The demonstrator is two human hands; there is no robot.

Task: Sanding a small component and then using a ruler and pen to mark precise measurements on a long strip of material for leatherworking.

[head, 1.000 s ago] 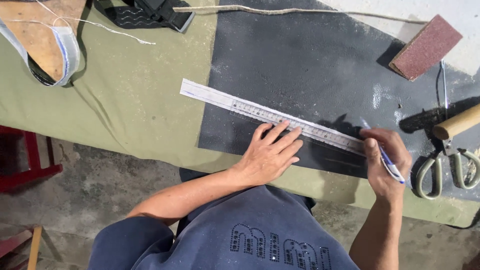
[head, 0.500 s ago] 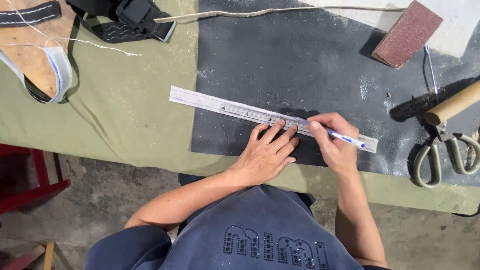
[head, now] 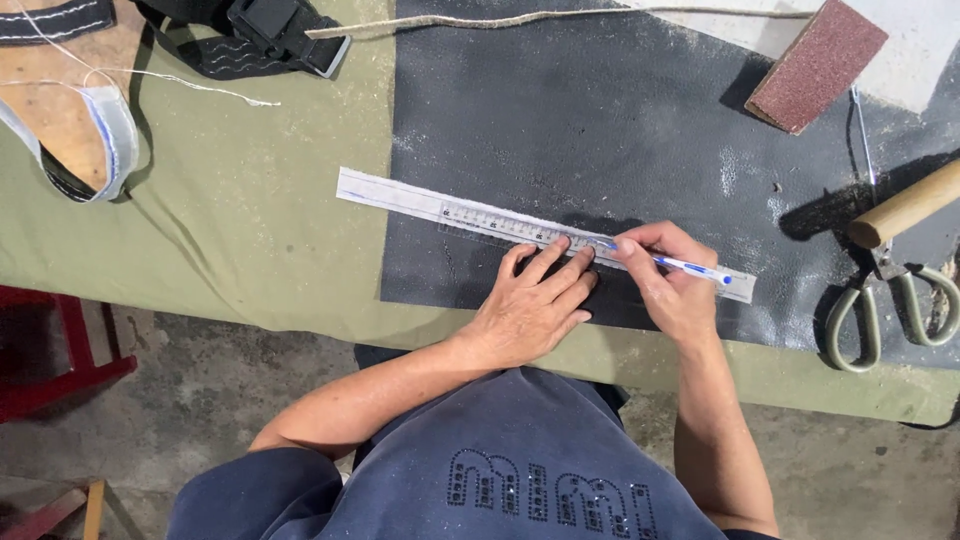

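Observation:
A long metal ruler [head: 440, 208] lies slantwise across a dark grey sheet [head: 600, 120] and onto the green cloth [head: 260, 220] covering the table. My left hand [head: 535, 305] presses flat on the sheet, fingertips on the ruler's near edge. My right hand [head: 670, 285] holds a blue and white pen [head: 680, 266], its tip against the ruler's edge near the middle, just right of my left fingertips.
Scissors [head: 885, 310] and a wooden handle [head: 905, 205] lie at the right. A reddish sanding block [head: 815, 65] sits at the top right, a cord [head: 520, 18] along the top. Black strap with buckle [head: 260, 35] and a sandal piece [head: 70, 120] lie top left.
My right hand with the pen has slid left along the ruler, from its right end to near its middle. My left hand stays pressed on the ruler.

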